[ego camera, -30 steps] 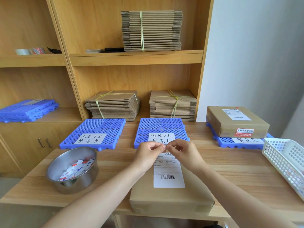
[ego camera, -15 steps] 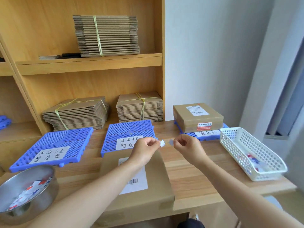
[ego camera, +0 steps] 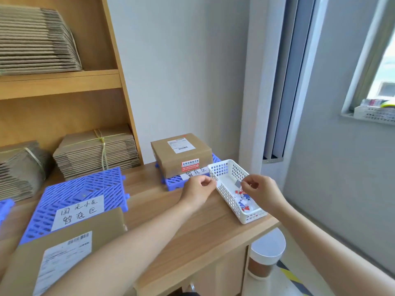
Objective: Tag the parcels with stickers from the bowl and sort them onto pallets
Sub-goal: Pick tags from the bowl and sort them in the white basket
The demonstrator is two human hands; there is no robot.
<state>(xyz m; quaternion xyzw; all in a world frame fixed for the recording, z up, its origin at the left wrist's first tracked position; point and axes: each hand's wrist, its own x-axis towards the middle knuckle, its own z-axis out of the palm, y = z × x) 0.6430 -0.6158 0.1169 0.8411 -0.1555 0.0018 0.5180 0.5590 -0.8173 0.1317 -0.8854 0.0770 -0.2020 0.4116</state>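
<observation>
Your left hand pinches a small white sticker beside the white basket at the tabletop's right edge. Your right hand pinches a grey slip over that basket. The parcel lies at the near-left edge, overlapping 1 blue pallet.

Two bare arms: left arm reaches in from 7 o'clock, right arm from 4 o'clock. Left hand and right hand bare, wrists slim.
</observation>
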